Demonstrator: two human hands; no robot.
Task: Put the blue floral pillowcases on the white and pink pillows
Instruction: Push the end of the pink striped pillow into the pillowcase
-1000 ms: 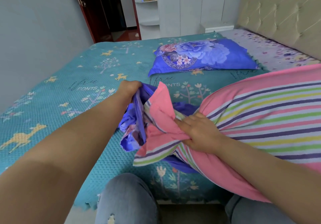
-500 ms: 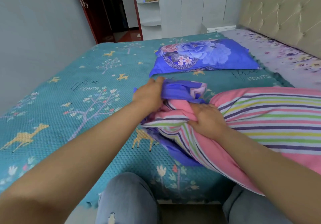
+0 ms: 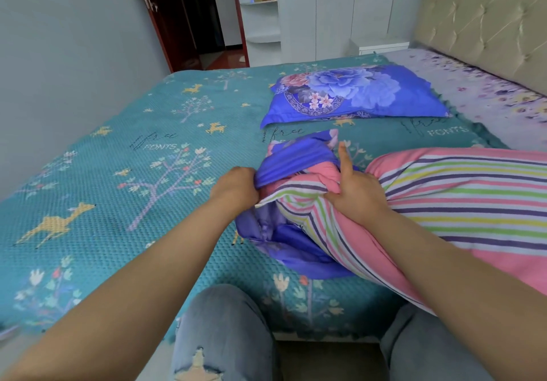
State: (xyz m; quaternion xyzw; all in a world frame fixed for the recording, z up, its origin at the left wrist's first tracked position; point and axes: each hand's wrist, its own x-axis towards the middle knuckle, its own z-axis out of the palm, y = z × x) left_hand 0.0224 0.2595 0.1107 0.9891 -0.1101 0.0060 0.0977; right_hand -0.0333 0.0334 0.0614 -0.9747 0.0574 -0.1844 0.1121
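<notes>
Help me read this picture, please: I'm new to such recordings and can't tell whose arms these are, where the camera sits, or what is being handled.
There is no machine here. A person wears a camera on the head, looking forward and down, so both arms are their own, with knees in jeans at the bottom edge. They face a bed with a teal patterned bedspread. The left hand grips the open edge of a blue floral pillowcase. The right hand squeezes the end of a pink striped pillow, forefinger pointing up, feeding that end into the case. Farther back lies a second pillow, already in its blue floral case.
</notes>
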